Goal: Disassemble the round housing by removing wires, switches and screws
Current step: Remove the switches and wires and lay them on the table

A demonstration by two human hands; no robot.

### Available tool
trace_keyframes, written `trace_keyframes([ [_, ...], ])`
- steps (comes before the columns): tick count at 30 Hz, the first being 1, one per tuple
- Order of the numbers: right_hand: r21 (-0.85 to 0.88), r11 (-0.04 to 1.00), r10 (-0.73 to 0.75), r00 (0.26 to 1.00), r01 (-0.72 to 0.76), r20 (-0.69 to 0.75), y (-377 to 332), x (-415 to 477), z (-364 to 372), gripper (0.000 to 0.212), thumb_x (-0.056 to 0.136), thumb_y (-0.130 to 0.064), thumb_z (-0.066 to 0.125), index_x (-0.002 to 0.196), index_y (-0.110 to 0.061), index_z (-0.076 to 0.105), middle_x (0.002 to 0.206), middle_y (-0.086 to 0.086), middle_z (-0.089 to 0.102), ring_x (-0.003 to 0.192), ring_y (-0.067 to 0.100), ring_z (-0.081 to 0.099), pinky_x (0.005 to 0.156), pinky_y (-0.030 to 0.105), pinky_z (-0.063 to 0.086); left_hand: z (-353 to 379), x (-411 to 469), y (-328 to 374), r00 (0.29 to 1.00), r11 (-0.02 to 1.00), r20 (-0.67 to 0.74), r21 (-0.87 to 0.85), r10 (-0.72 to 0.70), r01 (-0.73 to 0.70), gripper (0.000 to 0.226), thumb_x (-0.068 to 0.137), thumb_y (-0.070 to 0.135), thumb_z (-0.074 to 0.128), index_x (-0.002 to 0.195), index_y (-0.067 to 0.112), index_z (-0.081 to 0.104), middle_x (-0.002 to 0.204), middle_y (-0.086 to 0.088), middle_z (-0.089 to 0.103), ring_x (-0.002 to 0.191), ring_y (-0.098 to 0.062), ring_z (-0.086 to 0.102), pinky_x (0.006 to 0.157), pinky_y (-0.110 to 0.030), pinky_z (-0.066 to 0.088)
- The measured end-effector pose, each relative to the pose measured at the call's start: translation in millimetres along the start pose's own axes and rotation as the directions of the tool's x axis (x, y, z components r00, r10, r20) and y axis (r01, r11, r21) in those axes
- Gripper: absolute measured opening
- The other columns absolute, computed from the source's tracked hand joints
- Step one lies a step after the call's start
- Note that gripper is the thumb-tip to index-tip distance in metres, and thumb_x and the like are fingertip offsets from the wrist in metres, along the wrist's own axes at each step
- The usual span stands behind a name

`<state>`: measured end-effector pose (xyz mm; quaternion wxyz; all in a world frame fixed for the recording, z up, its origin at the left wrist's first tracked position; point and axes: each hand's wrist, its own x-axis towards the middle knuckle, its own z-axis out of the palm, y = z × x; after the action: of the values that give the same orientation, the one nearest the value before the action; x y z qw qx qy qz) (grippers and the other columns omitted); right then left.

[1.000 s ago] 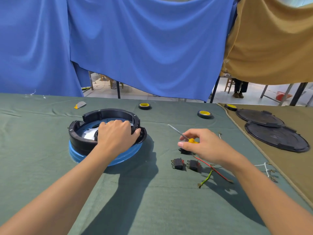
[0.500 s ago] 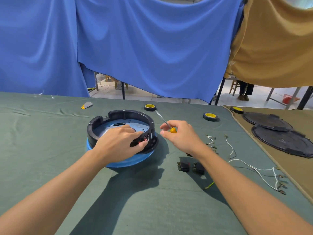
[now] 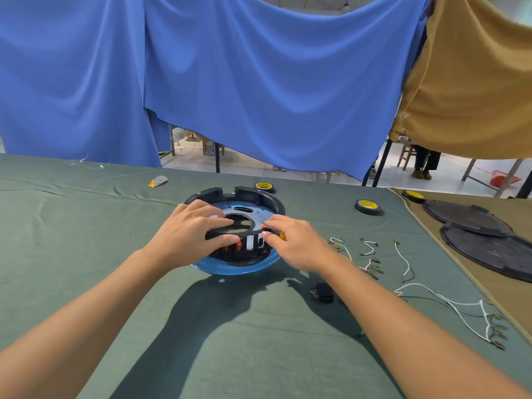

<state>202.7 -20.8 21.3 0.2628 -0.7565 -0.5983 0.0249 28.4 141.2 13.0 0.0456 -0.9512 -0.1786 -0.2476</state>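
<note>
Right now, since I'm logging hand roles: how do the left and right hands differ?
The left hand grips the housing's black near rim; the right hand pinches a yellow-handled screwdriver. The left hand opens wide over the rim; the right hand closes tight. Both are at the housing's near side.

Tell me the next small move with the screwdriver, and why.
Probably lower the screwdriver tip onto a screw inside the round housing and start turning. The right hand grips the screwdriver, shaft angled in over the black ring, and the left hand grips that ring, steadying the housing; red parts sit in the near wall.
</note>
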Motion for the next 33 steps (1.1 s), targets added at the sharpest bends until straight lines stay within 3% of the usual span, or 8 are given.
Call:
trace_keyframes([
  [6,0.06,0.994,0.092,0.996,-0.093,0.016,-4.1,-0.6,8.4,0.06,0.091,-0.04,0.055,0.147,-0.033,0.034,0.131,-0.001,0.058,0.111,0.02,0.054,0.09,0.035,0.045,17.7,-5.0,-1.0,0.83,0.77,0.02,-0.362,-0.557,0.526,0.07,0.076,0.059,0.07,0.13,0.016,0.06,0.121,-0.008,0.055,0.113,-0.028,0.051,0.095,-0.033,0.038],
  [11,0.217,0.971,0.077,0.988,-0.105,0.136,-5.0,2.9,-3.5,0.068,0.088,-0.036,0.063,0.148,-0.027,0.032,0.145,-0.004,0.047,0.131,0.016,0.044,0.107,0.036,0.038,25.7,-2.4,15.1,0.705,0.49,0.059,-0.678,-0.707,0.548,0.022,0.086,0.051,0.066,0.092,0.031,0.06,0.084,0.021,0.059,0.088,-0.016,0.057,0.074,-0.026,0.035],
  [14,0.371,0.924,0.012,0.975,-0.095,0.22,-6.1,2.9,-8.2,0.065,0.088,-0.032,0.066,0.146,-0.027,0.036,0.144,-0.008,0.048,0.12,-0.004,0.049,0.091,0.019,0.046,28.0,6.2,20.5,0.666,0.374,0.125,-0.746,-0.735,0.552,0.02,0.086,0.049,0.067,0.092,0.031,0.061,0.082,0.024,0.055,0.091,-0.015,0.057,0.074,-0.026,0.037],
  [18,0.513,0.851,0.006,0.98,-0.11,0.2,-8.6,2.6,-15.1,0.037,0.09,-0.047,0.061,0.125,-0.039,0.053,0.116,-0.018,0.063,0.06,-0.007,0.058,0.044,0.007,0.034,32.8,18.2,19.7,0.62,0.253,0.201,-0.786,-0.759,0.564,0.006,0.082,0.026,0.07,0.082,0.028,0.064,0.082,0.008,0.068,0.089,-0.022,0.066,0.073,-0.034,0.051],
  [21,0.492,0.863,0.104,0.993,-0.114,0.048,-7.4,5.3,-21.3,0.028,0.092,-0.059,0.049,0.104,-0.036,0.06,0.097,-0.017,0.069,0.048,-0.012,0.05,0.054,0.012,0.035,33.3,23.9,12.8,0.61,0.146,0.276,-0.822,-0.743,0.55,0.011,0.08,0.013,0.068,0.087,0.02,0.071,0.085,-0.006,0.074,0.089,-0.029,0.069,0.087,-0.044,0.056],
  [24,0.432,0.875,0.243,0.97,-0.219,0.001,-0.7,9.0,-27.0,0.043,0.098,-0.057,0.032,0.095,-0.023,0.057,0.076,-0.012,0.065,0.054,-0.003,0.047,0.061,0.023,0.031,32.3,28.9,4.3,0.631,0.035,0.331,-0.869,-0.702,0.494,0.013,0.082,0.002,0.068,0.089,0.013,0.07,0.074,-0.002,0.074,0.069,-0.019,0.07,0.063,-0.027,0.057],
  [27,0.376,0.888,0.286,0.958,-0.265,0.001,6.1,11.6,-30.4,0.034,0.101,-0.045,0.03,0.098,-0.019,0.052,0.082,-0.006,0.064,0.07,0.006,0.048,0.065,0.027,0.034,30.7,35.8,1.0,0.615,-0.059,0.372,-0.882,-0.695,0.468,0.018,0.084,-0.002,0.069,0.096,0.01,0.062,0.079,-0.004,0.069,0.051,-0.004,0.066,0.044,-0.015,0.048],
  [33,0.205,0.964,0.178,0.983,-0.167,-0.035,10.1,21.0,-37.6,0.016,0.099,-0.026,0.043,0.102,-0.021,0.058,0.088,-0.006,0.061,0.083,0.012,0.054,0.069,0.026,0.042,32.6,54.8,-1.3,0.649,-0.033,0.395,-0.868,-0.65,0.495,0.025,0.088,-0.004,0.061,0.112,0.005,0.062,0.086,-0.002,0.066,0.064,-0.007,0.065,0.051,-0.016,0.049],
])
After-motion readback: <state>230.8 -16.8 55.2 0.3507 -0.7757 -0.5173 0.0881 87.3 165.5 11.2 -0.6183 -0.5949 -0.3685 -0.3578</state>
